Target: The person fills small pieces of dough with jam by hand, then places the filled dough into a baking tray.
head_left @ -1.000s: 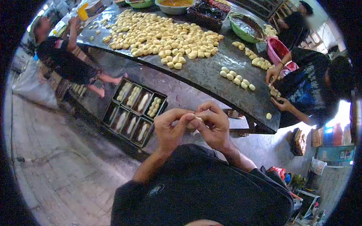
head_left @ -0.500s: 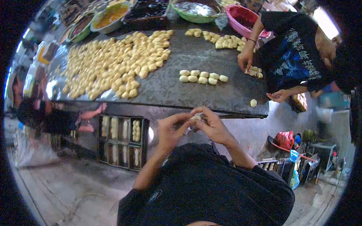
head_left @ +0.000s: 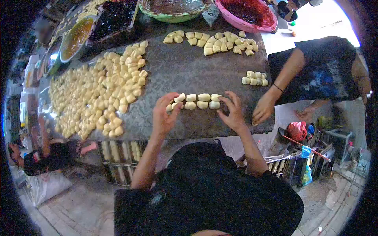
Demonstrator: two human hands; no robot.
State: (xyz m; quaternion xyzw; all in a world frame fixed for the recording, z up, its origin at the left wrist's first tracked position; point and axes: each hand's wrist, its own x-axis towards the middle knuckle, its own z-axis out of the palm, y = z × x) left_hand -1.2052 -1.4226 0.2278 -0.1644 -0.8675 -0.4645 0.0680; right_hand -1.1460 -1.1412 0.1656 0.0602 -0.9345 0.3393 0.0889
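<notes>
Two rows of smooth dough balls (head_left: 202, 105) lie side by side on the dark table (head_left: 189, 129) in front of me. My left hand (head_left: 164, 114) is at the left end of the rows, thumb and fingers apart around the end balls and touching them. At the right end, my right hand (head_left: 233, 111) has its thumb and fingers spread on either side of the last balls, against them. The rows sit between my two hands, resting on the table.
A large mass of dough pieces (head_left: 98, 90) covers the table's left. Cut dough (head_left: 220, 43) lies at the back, near a pink basin (head_left: 248, 15) and a green basin (head_left: 173, 15). A co-worker's hand (head_left: 264, 108) is at the right edge, below a small dough group (head_left: 255, 78).
Both my hands have moved forward from the table's front edge to the dough rows. The view has shifted closer to the table. The co-worker's hand has left the small dough group.
</notes>
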